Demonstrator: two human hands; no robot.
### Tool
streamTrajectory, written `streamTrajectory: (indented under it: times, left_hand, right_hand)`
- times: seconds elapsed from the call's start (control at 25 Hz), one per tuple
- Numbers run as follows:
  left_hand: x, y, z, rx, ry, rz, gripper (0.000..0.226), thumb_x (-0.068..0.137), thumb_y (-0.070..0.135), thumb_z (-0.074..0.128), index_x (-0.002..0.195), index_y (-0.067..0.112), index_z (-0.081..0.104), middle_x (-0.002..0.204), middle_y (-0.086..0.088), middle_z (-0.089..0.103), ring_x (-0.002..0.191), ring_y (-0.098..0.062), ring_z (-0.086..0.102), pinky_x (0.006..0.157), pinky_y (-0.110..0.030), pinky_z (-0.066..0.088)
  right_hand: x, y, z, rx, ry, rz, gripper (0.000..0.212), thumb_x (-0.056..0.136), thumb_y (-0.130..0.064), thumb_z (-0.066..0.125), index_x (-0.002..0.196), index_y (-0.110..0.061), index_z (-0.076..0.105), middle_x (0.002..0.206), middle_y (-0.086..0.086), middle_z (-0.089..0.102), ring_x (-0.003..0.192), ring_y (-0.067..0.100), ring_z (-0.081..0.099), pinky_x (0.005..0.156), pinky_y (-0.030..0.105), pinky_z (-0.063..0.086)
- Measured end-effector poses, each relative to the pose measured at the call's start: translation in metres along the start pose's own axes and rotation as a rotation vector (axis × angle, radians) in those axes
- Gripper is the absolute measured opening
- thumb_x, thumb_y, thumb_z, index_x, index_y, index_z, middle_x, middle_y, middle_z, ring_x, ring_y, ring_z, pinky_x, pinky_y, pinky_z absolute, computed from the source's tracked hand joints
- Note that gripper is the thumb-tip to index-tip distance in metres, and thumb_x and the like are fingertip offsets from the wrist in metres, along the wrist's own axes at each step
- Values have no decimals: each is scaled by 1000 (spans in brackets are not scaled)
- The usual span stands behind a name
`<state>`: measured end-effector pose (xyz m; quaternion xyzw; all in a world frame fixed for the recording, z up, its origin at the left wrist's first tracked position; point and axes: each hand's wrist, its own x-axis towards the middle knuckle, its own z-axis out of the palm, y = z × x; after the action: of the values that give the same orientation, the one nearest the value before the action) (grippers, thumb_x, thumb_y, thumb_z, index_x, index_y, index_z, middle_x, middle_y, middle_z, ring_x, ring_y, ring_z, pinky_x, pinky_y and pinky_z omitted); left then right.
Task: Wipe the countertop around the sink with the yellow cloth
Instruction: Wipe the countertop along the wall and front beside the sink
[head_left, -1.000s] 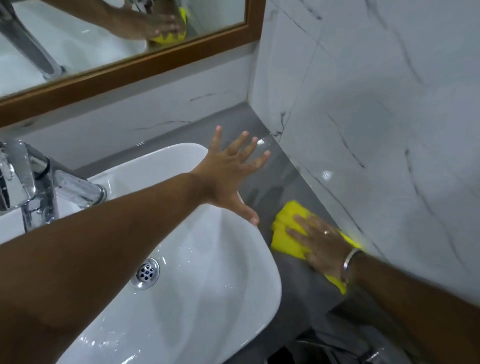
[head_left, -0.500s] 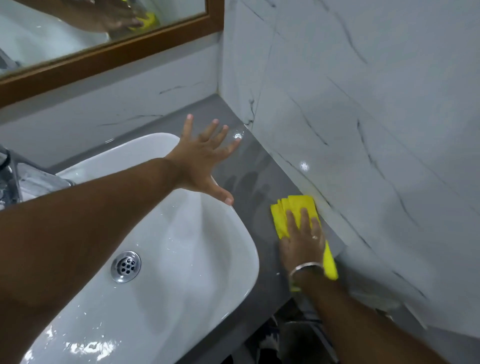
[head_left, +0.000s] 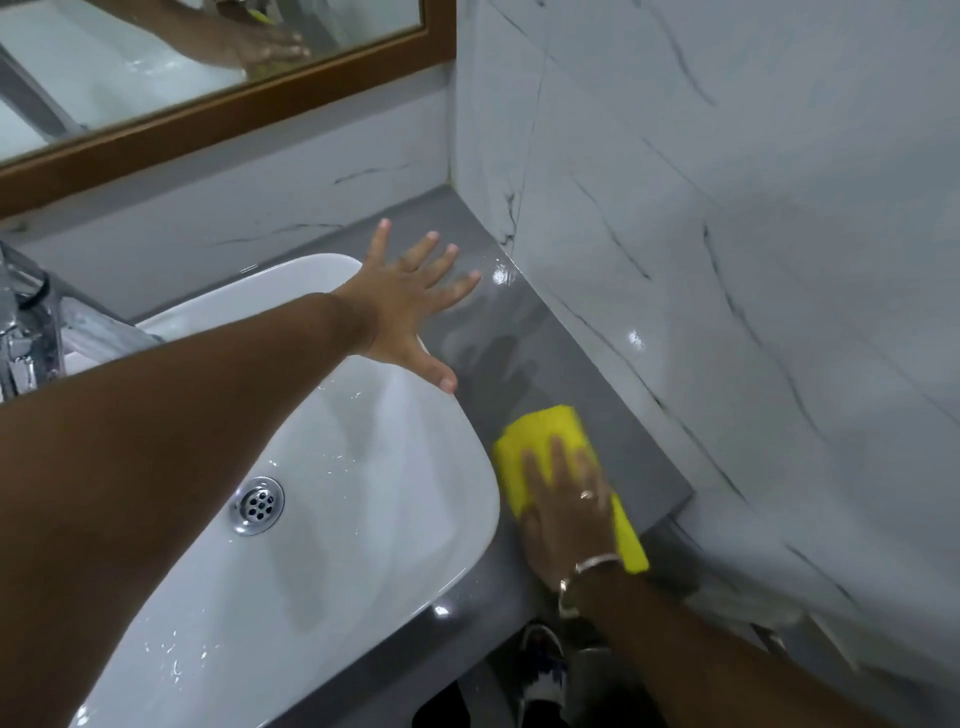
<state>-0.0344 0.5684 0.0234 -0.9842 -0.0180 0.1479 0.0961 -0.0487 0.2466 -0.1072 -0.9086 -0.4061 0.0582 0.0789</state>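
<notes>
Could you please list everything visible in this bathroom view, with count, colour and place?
sink: one, white, lower left, set on the countertop
drain: one, chrome, in the sink's bottom
faucet: one, chrome, far left edge
countertop: one, grey, behind and right of the sink
yellow cloth: one, folded, on the countertop right of the sink
mirror: one, brown wooden frame, top left
wall tiles: white with dark veins, right and rear
shoe: one, white and dark, on the floor below
bracelet: one, silver, right wrist
left hand: fingers spread, above the sink's far corner
right hand: flat on the cloth
</notes>
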Motion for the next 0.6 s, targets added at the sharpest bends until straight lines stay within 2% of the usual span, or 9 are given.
streamTrajectory:
  times: [0.08, 0.12, 0.16, 0.28, 0.32, 0.36, 0.44, 0.52, 0.6]
  left_hand:
    - [-1, 3, -5, 14, -39, -10, 138, 37, 107, 6, 152, 33, -11, 163, -11, -7, 148, -33, -15, 107, -73, -10]
    - [-2, 4, -7, 10, -51, -24, 137, 37, 107, 8, 151, 34, -13, 163, -11, -10, 147, -34, -17, 108, -72, -11]
    - [-7, 4, -9, -3, -57, -51, 136, 38, 107, 11, 151, 34, -14, 162, -12, -12, 147, -34, -18, 108, -71, -12]
    - [-30, 16, -13, -105, 29, -173, 128, 50, 103, 23, 151, 33, -15, 162, -13, -12, 147, -36, -18, 110, -68, -12]
    - [-44, 28, -12, -134, 94, -220, 122, 58, 99, 26, 152, 31, -12, 162, -15, -8, 147, -38, -13, 111, -68, -10]
    - [-58, 46, -10, -155, 166, -253, 113, 65, 93, 28, 153, 30, -5, 163, -16, -1, 148, -41, -7, 111, -67, -6]
    - [-96, 93, -3, -203, 247, -321, 98, 78, 84, 27, 155, 26, 11, 162, -17, 10, 147, -43, 5, 112, -67, 3]
    - [-138, 140, 9, -333, 204, -399, 90, 84, 79, 23, 155, 25, 13, 163, -14, 8, 148, -42, 4, 112, -66, 3]
    - [-184, 170, 22, -419, 122, -525, 86, 86, 78, 16, 155, 27, 8, 163, -11, 1, 148, -38, -3, 113, -64, -2]
  right_hand:
    - [-15, 21, -1, -53, -83, -514, 68, 74, -40, 48, 140, -31, 36, 149, 8, 38, 131, 39, 40, 102, 54, 40]
    - [-6, 42, -3, -138, -71, -624, 68, 73, -40, 49, 140, -33, 35, 148, 7, 39, 130, 37, 43, 100, 53, 42]
    - [6, 60, -7, -191, -63, -578, 69, 73, -41, 48, 140, -33, 34, 148, 7, 39, 129, 36, 43, 97, 54, 45]
    - [19, 61, -14, -30, -8, 106, 65, 75, -41, 40, 139, -30, 36, 150, 11, 36, 132, 37, 34, 101, 55, 39]
    - [11, 43, -10, -4, 1, 200, 66, 75, -41, 38, 140, -30, 37, 150, 11, 35, 134, 39, 31, 104, 54, 33]
    - [-1, 25, -4, -9, 12, 186, 67, 75, -41, 39, 141, -30, 36, 151, 11, 34, 134, 40, 29, 104, 54, 30]
    - [-20, 7, -4, -18, -80, -158, 69, 75, -41, 44, 142, -32, 34, 151, 9, 34, 134, 39, 29, 103, 54, 35]
    - [-6, 30, -11, -96, -124, -458, 68, 75, -45, 47, 141, -36, 34, 151, 5, 35, 132, 37, 35, 97, 53, 43]
    - [13, 57, -18, -168, -118, -397, 66, 76, -52, 45, 139, -37, 35, 151, 5, 34, 131, 36, 40, 96, 53, 43]
